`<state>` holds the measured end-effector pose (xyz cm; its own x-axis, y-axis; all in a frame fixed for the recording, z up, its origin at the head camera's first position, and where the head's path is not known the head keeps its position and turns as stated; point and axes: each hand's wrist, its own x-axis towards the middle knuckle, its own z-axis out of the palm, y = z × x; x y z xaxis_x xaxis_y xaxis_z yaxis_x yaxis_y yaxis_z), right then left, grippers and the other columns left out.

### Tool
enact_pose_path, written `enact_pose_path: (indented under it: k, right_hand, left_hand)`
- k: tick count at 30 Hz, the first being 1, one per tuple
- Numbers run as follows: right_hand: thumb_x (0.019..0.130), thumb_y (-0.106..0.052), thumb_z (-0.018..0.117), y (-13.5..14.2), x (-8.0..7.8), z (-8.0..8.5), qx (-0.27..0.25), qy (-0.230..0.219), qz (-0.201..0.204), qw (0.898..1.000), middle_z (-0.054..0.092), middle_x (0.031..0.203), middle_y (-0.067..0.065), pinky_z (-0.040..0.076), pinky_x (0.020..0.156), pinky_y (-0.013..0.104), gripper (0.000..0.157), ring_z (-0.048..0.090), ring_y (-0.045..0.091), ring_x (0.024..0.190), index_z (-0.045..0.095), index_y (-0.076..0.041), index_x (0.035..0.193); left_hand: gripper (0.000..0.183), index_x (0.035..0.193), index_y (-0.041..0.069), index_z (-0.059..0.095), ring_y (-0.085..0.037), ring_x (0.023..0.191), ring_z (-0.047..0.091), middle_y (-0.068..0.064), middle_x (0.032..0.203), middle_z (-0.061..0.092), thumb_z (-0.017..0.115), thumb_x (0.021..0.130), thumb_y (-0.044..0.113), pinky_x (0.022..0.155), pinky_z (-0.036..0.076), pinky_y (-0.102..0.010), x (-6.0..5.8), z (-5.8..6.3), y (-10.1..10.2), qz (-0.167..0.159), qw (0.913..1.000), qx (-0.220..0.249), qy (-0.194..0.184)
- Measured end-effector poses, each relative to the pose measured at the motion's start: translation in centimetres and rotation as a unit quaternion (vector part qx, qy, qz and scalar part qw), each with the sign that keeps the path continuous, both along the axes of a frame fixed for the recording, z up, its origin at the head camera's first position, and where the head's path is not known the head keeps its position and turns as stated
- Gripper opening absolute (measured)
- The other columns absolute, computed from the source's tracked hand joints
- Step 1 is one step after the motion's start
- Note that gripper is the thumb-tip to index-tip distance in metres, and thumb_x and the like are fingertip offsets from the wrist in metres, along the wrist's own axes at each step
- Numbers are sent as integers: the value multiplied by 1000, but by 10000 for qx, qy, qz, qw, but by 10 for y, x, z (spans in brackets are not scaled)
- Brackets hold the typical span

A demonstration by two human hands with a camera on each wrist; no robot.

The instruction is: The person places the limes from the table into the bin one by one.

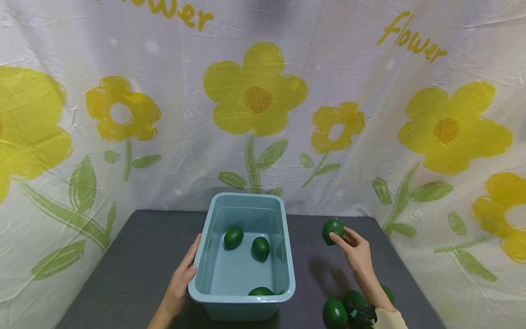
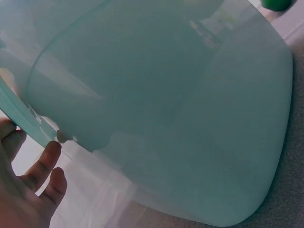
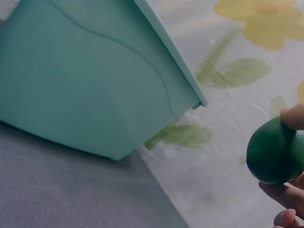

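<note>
A light blue plastic tub (image 1: 204, 292) stands at the middle of the table, with three dark green avocados inside, one of them an avocado (image 1: 233, 237) at its left wall. My left hand (image 1: 179, 279) rests along the tub's left rim; in the left wrist view its fingers (image 2: 43, 164) lie lightly bent against the rim's outer side. Right of the tub, above the table, my right hand (image 1: 358, 251) pinches an avocado (image 1: 332, 230) between thumb and fingers. The right wrist view shows this smooth avocado (image 3: 271, 153) apart from the tub's wall.
Several more avocados (image 1: 335, 312) lie together on the dark grey table (image 1: 144, 256) at the front right, partly behind my right forearm. A white curtain (image 1: 181, 151) with yellow flowers hangs behind the table and along both sides.
</note>
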<state>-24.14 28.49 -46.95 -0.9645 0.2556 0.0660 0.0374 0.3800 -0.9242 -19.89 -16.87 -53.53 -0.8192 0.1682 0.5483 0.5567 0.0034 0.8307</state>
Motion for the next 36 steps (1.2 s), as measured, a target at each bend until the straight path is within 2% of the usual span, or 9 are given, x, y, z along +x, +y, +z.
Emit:
enact_pose_path:
  k: [5,7,15,18,22,27,36]
  right_hand:
    - [99,-37,77,-6,-4,2,-36,105,-23,9999,67,143,16,46,107,47,63,63,7,115,58,-8,152]
    - [99,-36,78,-9,-6,3,-51,148,-6,9999,69,139,15,46,106,44,62,63,1,110,59,-9,151]
    - [97,-33,79,-21,-10,6,-192,360,153,9990,73,134,14,45,110,54,58,65,9,114,63,-8,147]
    - [97,-32,80,-26,-11,9,-221,461,166,9986,74,132,15,45,110,54,55,66,13,115,65,-9,145]
    - [97,-33,80,-33,-11,9,-229,499,180,9983,74,131,15,47,107,50,55,67,13,114,65,-9,145]
    - [97,-31,80,-38,-10,5,-192,445,170,9987,76,128,12,49,100,39,54,67,6,108,66,-8,144]
    - [98,-31,79,-41,-14,13,-319,628,271,9971,76,128,10,49,100,36,52,67,-3,102,67,-9,143]
  left_hand:
    - [61,168,1,23,4,157,21,8,176,23,28,107,1,115,21,-9,0,0,0,25,10000,12,13]
    - [61,168,1,23,4,157,20,7,176,23,28,107,1,115,21,-9,1,0,0,27,10000,14,26]
    - [62,168,2,24,3,157,21,7,176,23,28,106,1,115,22,-9,1,-1,1,61,10000,32,7]
    - [62,168,3,25,3,157,21,6,176,23,28,107,2,115,22,-10,0,-1,1,84,9999,19,-57]
    - [62,168,4,25,4,156,23,8,176,24,28,107,3,113,24,-9,3,-2,0,145,9998,44,-160]
    - [61,168,2,23,5,156,23,9,176,23,27,107,1,113,24,-9,7,-4,-1,90,9998,19,-154]
    - [61,168,3,25,4,156,23,7,176,24,28,107,1,113,24,-10,0,-1,1,121,9999,10,-53]
